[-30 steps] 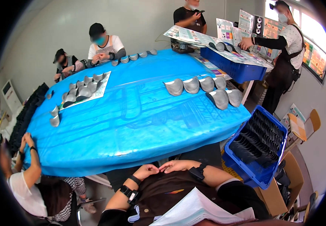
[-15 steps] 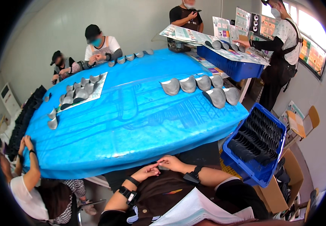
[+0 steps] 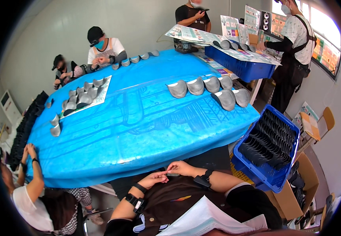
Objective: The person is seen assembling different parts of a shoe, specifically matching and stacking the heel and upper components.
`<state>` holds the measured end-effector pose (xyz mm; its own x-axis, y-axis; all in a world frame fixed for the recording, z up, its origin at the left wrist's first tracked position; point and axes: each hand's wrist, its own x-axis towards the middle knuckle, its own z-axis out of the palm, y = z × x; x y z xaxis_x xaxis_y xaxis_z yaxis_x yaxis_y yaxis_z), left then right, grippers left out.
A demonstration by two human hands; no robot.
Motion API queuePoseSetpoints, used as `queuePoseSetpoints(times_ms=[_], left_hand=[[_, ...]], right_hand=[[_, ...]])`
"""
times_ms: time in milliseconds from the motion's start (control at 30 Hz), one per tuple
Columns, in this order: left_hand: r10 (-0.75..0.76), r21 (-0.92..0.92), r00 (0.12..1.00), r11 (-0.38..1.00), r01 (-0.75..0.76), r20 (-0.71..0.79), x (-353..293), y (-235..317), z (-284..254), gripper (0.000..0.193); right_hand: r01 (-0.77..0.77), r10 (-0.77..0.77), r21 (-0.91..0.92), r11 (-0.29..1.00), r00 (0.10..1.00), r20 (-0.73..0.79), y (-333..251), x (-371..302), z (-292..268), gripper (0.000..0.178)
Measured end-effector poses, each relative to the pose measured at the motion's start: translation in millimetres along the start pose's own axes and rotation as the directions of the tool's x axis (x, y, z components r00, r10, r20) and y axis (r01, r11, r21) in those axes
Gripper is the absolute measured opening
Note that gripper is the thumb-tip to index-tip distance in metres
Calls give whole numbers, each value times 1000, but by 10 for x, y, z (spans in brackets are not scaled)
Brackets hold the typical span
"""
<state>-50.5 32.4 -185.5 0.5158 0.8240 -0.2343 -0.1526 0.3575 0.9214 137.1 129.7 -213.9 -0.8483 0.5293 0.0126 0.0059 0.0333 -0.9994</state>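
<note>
My left hand (image 3: 154, 179) and my right hand (image 3: 181, 168) meet in front of my apron, just off the near edge of the blue-covered table (image 3: 131, 149). The right thumb and fingers pinch together at the tip of the left index finger. Whether some small thing lies between them is too small to tell. On the left hand the other fingers are curled in. Across the table, nearest my right hand, stand several grey cup-shaped pieces (image 3: 194, 87) in two short rows.
Right of me a blue crate (image 3: 268, 183) holds stacked dark curved pieces, beside an open cardboard box (image 3: 283, 202). More grey cups rest on a white sheet (image 3: 106, 89). Co-workers sit left and far left; two stand at the back near a blue bin (image 3: 239, 70).
My hands stay together in nearly the same place, with slight finger movement. At the back right, the standing person's hand has drawn back from the cups on the board.
</note>
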Motion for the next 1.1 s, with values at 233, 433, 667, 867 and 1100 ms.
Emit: queuePoseSetpoints(times_ms=[233,433,667,867,1100], left_hand=[[-29,17,1000,999,29,11,5,-27,-21,43],[-37,43,999,998,37,6,4,-31,-25,37],[-42,49,999,998,43,-14,5,-34,-19,32],[-35,28,999,999,35,-13,16,-14,-8,34],[-42,-6,999,999,42,-16,8,-12,-10,36]], right_hand=[[-14,14,18,1000,1000,28,22,14,1,16],[-62,64,-38,997,997,49,-10,1,-1,15],[-71,85,-116,991,988,127,-73,-17,-4,13],[4,-7,31,999,995,98,1,2,5,13],[42,-43,17,999,997,62,50,6,1,12]])
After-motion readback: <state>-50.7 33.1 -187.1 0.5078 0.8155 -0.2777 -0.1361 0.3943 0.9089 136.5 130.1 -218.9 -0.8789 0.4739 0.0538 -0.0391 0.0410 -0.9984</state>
